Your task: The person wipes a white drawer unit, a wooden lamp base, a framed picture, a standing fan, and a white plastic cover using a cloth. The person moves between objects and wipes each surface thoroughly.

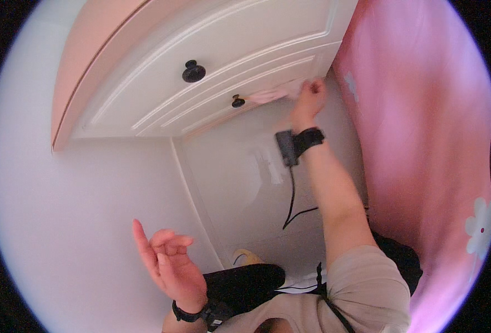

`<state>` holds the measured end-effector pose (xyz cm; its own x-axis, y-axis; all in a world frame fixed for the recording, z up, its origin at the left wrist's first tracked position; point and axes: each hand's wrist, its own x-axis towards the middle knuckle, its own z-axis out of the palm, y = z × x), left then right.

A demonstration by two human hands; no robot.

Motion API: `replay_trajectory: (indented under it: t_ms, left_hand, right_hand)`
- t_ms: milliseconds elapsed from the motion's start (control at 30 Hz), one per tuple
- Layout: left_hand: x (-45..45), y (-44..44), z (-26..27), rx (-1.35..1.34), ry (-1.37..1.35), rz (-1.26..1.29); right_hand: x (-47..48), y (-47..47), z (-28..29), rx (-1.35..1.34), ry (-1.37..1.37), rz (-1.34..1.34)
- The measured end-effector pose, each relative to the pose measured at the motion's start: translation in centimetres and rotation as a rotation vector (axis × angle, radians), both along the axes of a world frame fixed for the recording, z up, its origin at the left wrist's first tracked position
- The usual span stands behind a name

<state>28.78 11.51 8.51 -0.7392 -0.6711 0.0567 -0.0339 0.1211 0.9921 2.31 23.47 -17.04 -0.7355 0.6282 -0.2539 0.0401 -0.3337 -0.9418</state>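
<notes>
My right hand (310, 100) reaches low to the right end of a white cabinet's bottom drawer front. Its fingers are curled and blurred, and a pale pink cloth (268, 96) stretches from them along the drawer front towards the lower black knob (238, 101). How the fingers grip the cloth is partly hidden. My left hand (172, 258) hangs in the air before the white wall, palm up. Its index finger points out, the others are loosely bent, and it holds nothing. Each wrist wears a black strap.
The white cabinet (245, 45) has a pink top (99, 54) and an upper black knob (193, 71). At right hangs pink fabric (412, 137) with flower shapes. A black cable (292, 200) trails from the device (287, 147) on my right wrist. Glossy floor (228, 179) meets a skirting board (195, 212).
</notes>
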Motion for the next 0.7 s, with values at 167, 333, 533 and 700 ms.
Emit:
replay_trajectory:
  t_ms: [167,333,533,700]
  left_hand:
    - [0.1,0.0,-0.3,0.063,0.002,-0.007]
    - [0.3,0.3,-0.4,0.036,-0.035,-0.046]
    - [0.6,-0.2,-0.3,0.081,-0.05,-0.007]
    - [-0.1,0.4,-1.1,0.086,-0.024,-0.039]
  right_hand:
    - [1.0,-2.8,-0.3,0.152,-0.045,0.068]
    - [1.9,-3.3,-1.2,0.173,-0.153,0.051]
    - [-1.1,2.1,-2.2,0.311,0.053,-0.112]
    - [-0.3,2.9,2.2,0.616,0.385,-0.111]
